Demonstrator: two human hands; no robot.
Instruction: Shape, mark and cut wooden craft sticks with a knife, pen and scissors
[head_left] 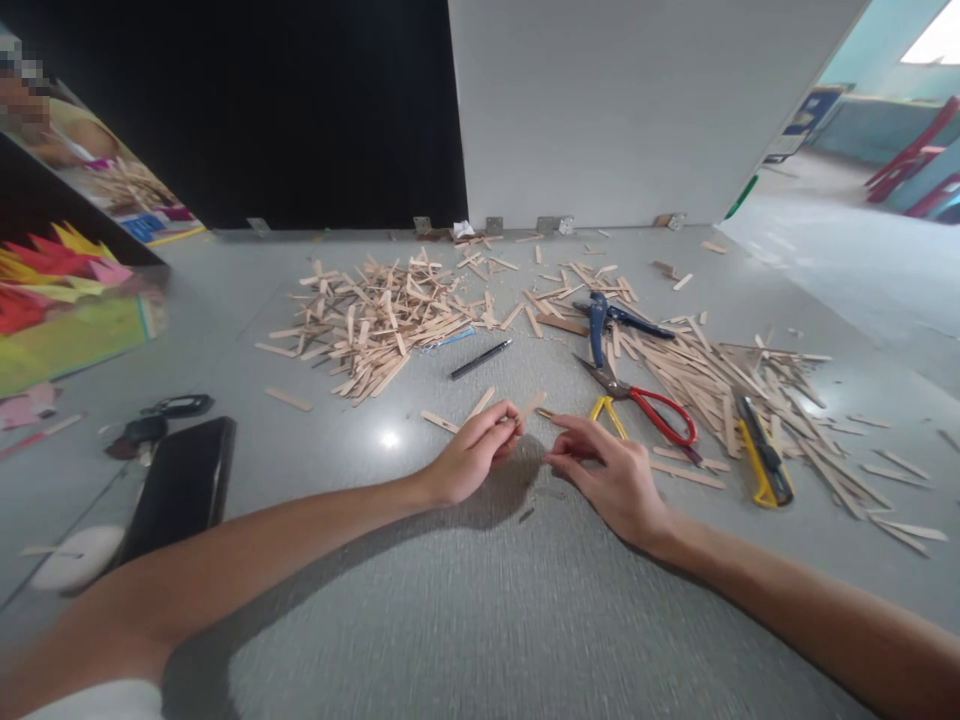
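On the near side of the pen (481, 359), the left hand (476, 452) pinches a stick (533, 404), which could crack if bent hard; its lower end is hidden. The right hand (609, 474), right of the pen, curls narrowly; whether it grips the sliver (545, 412) by its fingertip, I cannot tell.
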